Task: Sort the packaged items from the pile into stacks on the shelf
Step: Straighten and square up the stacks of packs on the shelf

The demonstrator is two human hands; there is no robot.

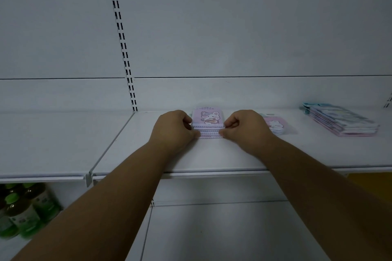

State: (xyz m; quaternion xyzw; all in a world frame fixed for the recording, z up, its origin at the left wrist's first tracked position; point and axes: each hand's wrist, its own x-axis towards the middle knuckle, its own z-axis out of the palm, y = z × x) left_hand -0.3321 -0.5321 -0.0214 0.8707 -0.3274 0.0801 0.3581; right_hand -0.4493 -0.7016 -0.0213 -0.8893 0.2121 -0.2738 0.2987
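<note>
Your left hand (174, 128) and right hand (244, 127) bracket a small stack of pink packets (208, 126) on the white shelf (148, 154), fingers curled in and pinching its left and right sides, with the thumbs low against the bottom layers. The top packet shows a cartoon animal and sits roughly square on those below, so you appear to be at the squaring-up step: a stack is built and you are trimming its edges into line. Just beside your right hand lies a second, lower pink stack (274, 125), partly hidden behind the knuckles, and well apart to the right sits the looser pile of larger packages (343, 122), fanned and uneven. That pile looks like the remaining work. The next move likely calls for letting go gently, so the scalloped edges do not drag and skew the layers, then reaching right for the next package and judging by its print which stack it joins. Bottles (25, 210) stand on the lower shelf, out of your way
</note>
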